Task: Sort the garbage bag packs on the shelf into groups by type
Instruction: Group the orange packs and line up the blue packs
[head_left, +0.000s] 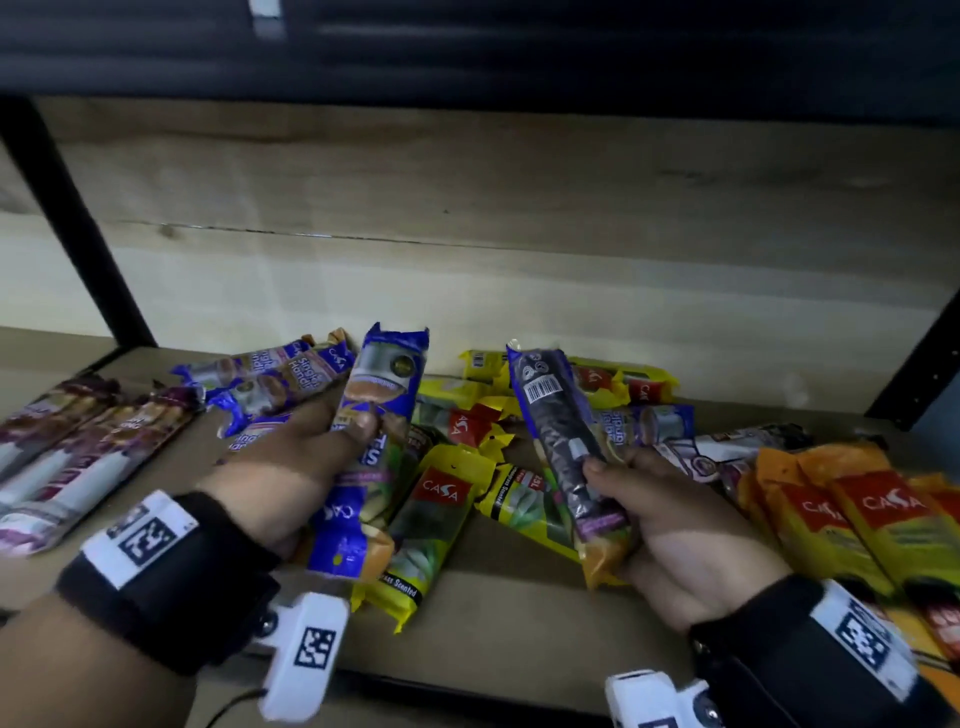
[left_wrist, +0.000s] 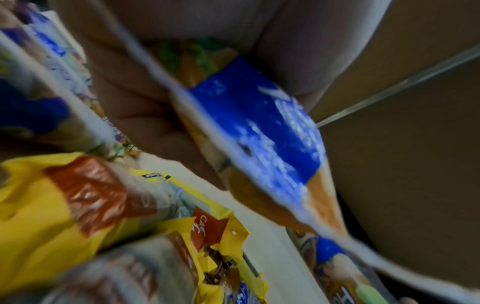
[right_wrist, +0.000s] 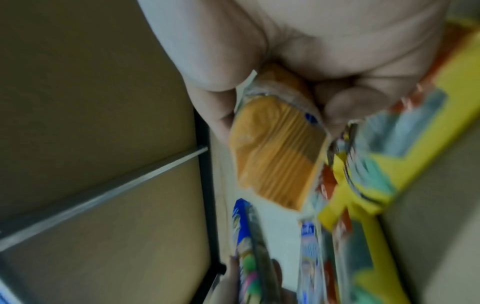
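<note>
My left hand (head_left: 291, 467) grips a blue pack (head_left: 376, 415) lifted above the shelf; its blue and tan end (left_wrist: 262, 133) fills the left wrist view. My right hand (head_left: 670, 525) grips a second blue pack (head_left: 563, 431) turned back side up, showing a barcode and dark bags, its orange end (right_wrist: 278, 156) close in the right wrist view. Between the hands lies a mixed heap of yellow packs (head_left: 441, 509) on the shelf (head_left: 519, 623). More blue packs (head_left: 270, 384) lie behind my left hand.
Purple and white packs (head_left: 78, 452) lie in a row at the far left. Orange-yellow packs (head_left: 852, 519) are grouped at the right. A black upright (head_left: 78, 218) stands at the left, another (head_left: 919, 364) at the right. The pale wooden back wall (head_left: 519, 234) closes the shelf.
</note>
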